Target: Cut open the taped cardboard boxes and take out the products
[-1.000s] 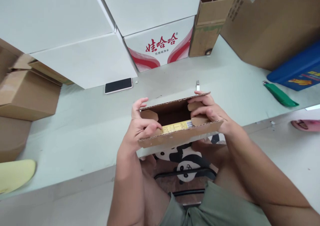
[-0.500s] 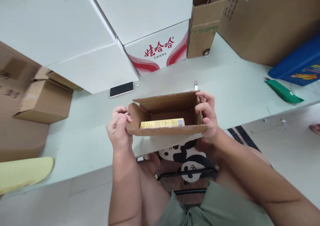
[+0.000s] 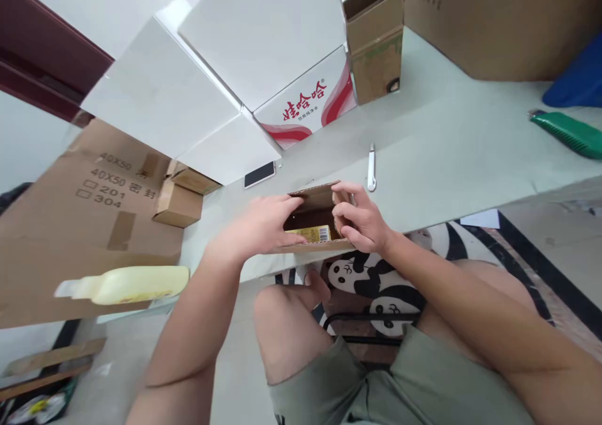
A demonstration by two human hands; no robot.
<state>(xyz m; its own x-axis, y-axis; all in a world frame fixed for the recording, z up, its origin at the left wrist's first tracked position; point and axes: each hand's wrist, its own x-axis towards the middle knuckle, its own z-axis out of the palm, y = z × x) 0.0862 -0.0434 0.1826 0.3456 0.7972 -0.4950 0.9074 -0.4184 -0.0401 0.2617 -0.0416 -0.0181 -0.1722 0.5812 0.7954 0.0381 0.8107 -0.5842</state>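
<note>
A small open cardboard box (image 3: 324, 246) is at the front edge of the pale table between my hands. Inside it lies a yellow packet (image 3: 310, 233) with a barcode at its right end. My left hand (image 3: 261, 224), slightly blurred, spans the box's left end, thumb along the near wall and fingers at the far wall, hiding that end. At the opposite end, my right hand (image 3: 360, 219) has its fingers curled round the short flap and wall. A white utility knife (image 3: 372, 169) lies on the table beyond my right hand.
A phone (image 3: 259, 175) lies by the white cartons (image 3: 308, 106). A tall brown box (image 3: 376, 68) stands behind. Far right is a green brush-like object (image 3: 571, 133). At left, a pale yellow bottle (image 3: 136, 285) stands before a large carton (image 3: 126, 224).
My left hand has moved from the left flap to across the box's left end. The right hand still grips the other end. The view has shifted, showing more at left.
</note>
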